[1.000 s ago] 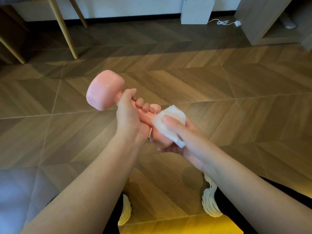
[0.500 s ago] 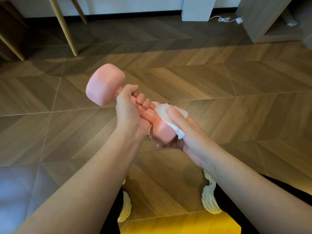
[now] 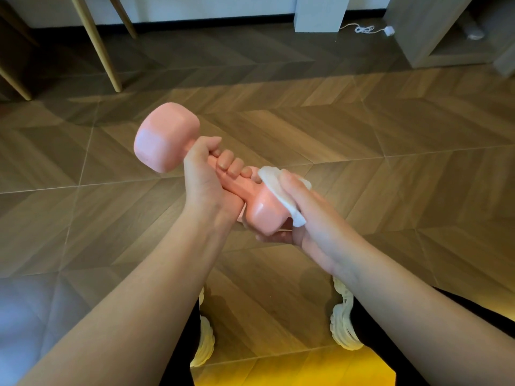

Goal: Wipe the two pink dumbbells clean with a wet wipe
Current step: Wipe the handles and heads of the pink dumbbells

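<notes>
1. The step in hand is wiping 1 dumbbell (image 3: pixel 167 137), held in the air above the floor (image 3: pixel 362 129); the 2nd is out of view.
2. The left hand (image 3: pixel 203 176) is curled tight round the handle. The right hand (image 3: pixel 303 213) cups the near head, pinching the wipe (image 3: pixel 274 181) against its side.
3. The next move probably calls for turning the dumbbell to bring unwiped faces under the wipe, with a firm left grip.
4. The dumbbell looks smooth and pink-coated, with blocky, round-cornered heads. The wipe is white, thin and folded, and possibly damp.
</notes>
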A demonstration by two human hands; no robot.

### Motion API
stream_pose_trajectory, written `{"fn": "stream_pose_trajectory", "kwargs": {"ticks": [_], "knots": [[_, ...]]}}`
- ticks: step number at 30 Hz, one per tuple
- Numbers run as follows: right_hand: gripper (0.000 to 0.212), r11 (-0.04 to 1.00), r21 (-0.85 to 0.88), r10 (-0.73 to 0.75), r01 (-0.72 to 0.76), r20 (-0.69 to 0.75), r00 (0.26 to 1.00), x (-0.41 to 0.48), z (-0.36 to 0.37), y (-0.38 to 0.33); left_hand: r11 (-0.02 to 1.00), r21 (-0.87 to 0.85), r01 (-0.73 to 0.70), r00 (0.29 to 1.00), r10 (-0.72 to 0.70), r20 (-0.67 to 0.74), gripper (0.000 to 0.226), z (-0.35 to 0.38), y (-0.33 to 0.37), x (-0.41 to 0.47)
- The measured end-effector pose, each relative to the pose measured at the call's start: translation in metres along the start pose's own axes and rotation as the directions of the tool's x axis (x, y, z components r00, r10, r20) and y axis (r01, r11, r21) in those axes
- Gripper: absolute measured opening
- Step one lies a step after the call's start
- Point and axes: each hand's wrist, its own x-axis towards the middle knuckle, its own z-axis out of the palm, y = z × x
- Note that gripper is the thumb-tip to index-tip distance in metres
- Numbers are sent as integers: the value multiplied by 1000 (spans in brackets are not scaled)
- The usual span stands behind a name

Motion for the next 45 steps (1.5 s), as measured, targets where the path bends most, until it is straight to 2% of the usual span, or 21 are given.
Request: {"fn": "stream_pose_trajectory", "kwargs": {"ticks": [2,4,8,10,14,17,19,23,26,29,33,36,39,41,45], "knots": [[47,997,63,42,-37,-73,996,1,-2,-2,1000,-23,6,1000,-6,-4,36,0,0,0],[25,992,115,69,-54,-138,988,3,-3,0,1000,-27,5,1000,-6,-20,38,-1,-1,1],[12,984,156,106,-81,-159,982,5,-1,5,998,54,-29,999,30,-15,31,-1,-7,2],[20,975,195,120,-103,-82,989,3,-4,2,994,100,-43,999,42,15,31,-1,-9,1],[46,946,261,147,-192,183,972,-2,-18,-5,995,98,-31,997,23,80,32,1,-6,-1],[56,940,262,159,-221,239,958,-6,-21,-3,997,74,-12,993,3,117,33,0,-4,-1],[58,944,261,143,-202,230,963,-6,-16,-3,996,93,-17,994,6,112,32,-1,-4,-1],[53,957,227,150,-180,140,979,-7,-5,3,985,171,-21,1000,23,-6,32,0,-7,-1],[48,984,135,115,-120,42,992,-9,-1,6,991,135,8,996,3,-86,33,0,-7,0],[43,999,37,30,-28,-42,999,-9,2,5,996,92,16,996,-7,-92,33,-1,-4,0],[49,993,117,31,-31,0,1000,-8,1,0,999,43,-28,999,29,-26,35,0,1,-2],[56,990,114,68,-84,140,988,-9,-7,-3,1000,19,-24,999,24,24,37,1,4,-4],[60,988,132,46,-75,212,976,-10,-11,-3,1000,22,-14,1000,14,0,35,3,5,-5],[61,994,106,1,-22,187,982,-9,-11,-1,998,54,-14,999,16,-45,33,4,4,-4],[47,999,-2,-53,53,5,999,-6,-4,5,997,81,-10,996,17,-85,32,5,-1,-4]]}}
